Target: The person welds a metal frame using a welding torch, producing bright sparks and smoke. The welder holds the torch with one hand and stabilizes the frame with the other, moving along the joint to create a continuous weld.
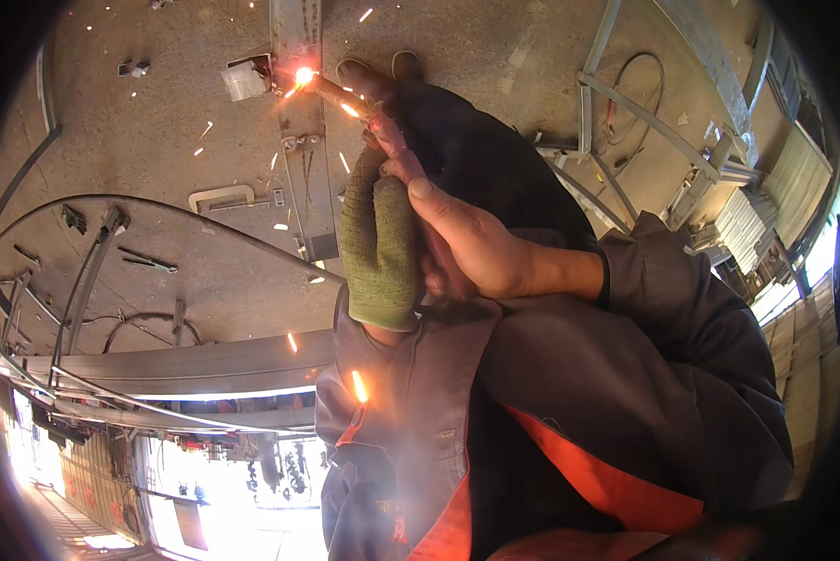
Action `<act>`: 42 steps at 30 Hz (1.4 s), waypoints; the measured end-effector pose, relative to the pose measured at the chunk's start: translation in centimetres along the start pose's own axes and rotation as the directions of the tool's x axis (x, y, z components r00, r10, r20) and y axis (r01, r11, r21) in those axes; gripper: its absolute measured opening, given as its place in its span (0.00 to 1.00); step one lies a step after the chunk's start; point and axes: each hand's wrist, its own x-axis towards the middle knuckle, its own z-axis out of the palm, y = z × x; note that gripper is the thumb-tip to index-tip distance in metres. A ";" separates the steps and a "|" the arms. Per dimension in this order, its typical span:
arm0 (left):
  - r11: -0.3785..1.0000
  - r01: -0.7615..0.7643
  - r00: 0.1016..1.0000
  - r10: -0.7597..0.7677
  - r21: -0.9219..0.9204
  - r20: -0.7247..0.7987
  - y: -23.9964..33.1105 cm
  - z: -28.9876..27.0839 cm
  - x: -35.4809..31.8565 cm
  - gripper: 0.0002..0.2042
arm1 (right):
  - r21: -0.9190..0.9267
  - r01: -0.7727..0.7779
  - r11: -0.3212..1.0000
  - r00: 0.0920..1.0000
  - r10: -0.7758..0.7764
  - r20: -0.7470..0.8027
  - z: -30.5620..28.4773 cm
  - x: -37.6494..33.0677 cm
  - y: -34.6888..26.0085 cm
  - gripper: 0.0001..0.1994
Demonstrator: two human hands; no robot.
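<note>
My right hand (495,251), bare, is closed around a worn reddish welding torch (392,138), its thumb lying along the handle. Beside it, my left hand (379,248) wears a green knitted glove and presses against the torch from the left, fingers together pointing away from me. Part of the grip is hidden behind the glove and wrist. At the torch's tip a bright glow burns on a long flat steel bar (310,192), throwing orange sparks. A small pale metal piece (246,80) sits against the bar's left edge by the glow.
A dark cable (158,203) arcs in from the left toward my gloved hand. A pale C-shaped clamp (220,197) lies on the concrete floor. Steel frames (649,126) stand at the right. A wide steel beam (177,374) crosses the left side. My shoes (364,77) are near the bar.
</note>
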 end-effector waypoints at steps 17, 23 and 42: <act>0.969 0.157 0.987 -0.160 -0.188 0.003 2.0 0.5 0.3 0.25 | 0.050 0.033 0.998 0.999 -0.033 0.007 0.0 0.1 0.0 0.40; 0.979 0.109 0.994 -0.110 -0.171 0.002 1.1 0.3 0.3 0.23 | 0.012 0.018 1.000 1.000 -0.018 0.008 -0.3 0.2 0.0 0.40; 0.998 0.047 0.998 -0.048 0.035 0.032 0.6 -0.3 0.2 0.23 | -0.009 0.035 0.999 0.999 -0.035 -0.012 -0.2 0.3 0.4 0.41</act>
